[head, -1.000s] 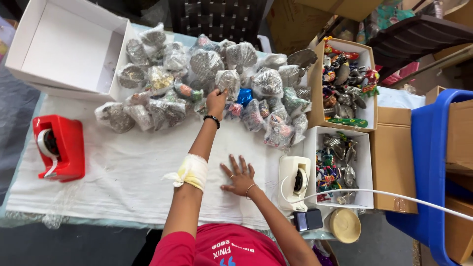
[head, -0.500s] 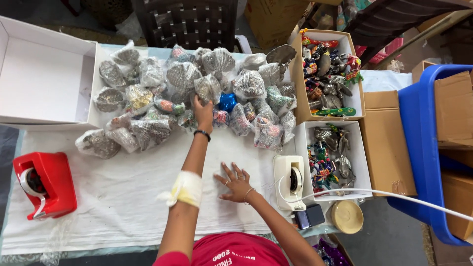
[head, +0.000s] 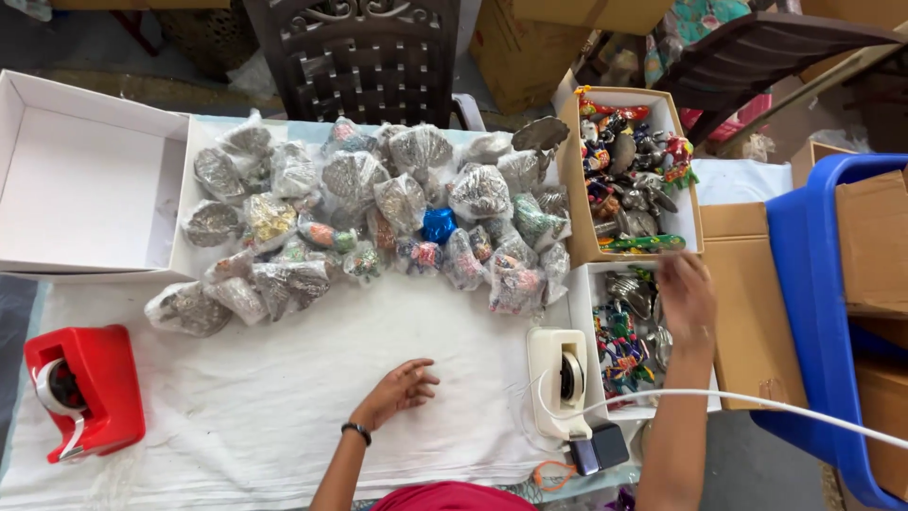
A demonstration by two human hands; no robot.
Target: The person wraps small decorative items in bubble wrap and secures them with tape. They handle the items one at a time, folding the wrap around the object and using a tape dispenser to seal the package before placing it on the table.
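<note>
- Cloth [head: 284,407] over the table, lower centre; likely laid as a clean sorting surface.
- White box [head: 85,189], upper left, open and bare inside.
- Heap of bagged ornaments [head: 378,218], upper centre, lying on the cloth.
- Two ornament boxes, right: upper box [head: 572,180] and lower box [head: 588,312], loose pieces inside.
- Red tape dispenser [head: 80,388], lower left; white dispenser [head: 558,378], just left of the lower box, within reach.
- Right hand [head: 686,298] over the lower box among its ornaments [head: 624,331]; grasp cannot be told.
- Left hand [head: 402,388] released, fingers spread, resting on the cloth, holding nothing.
</note>
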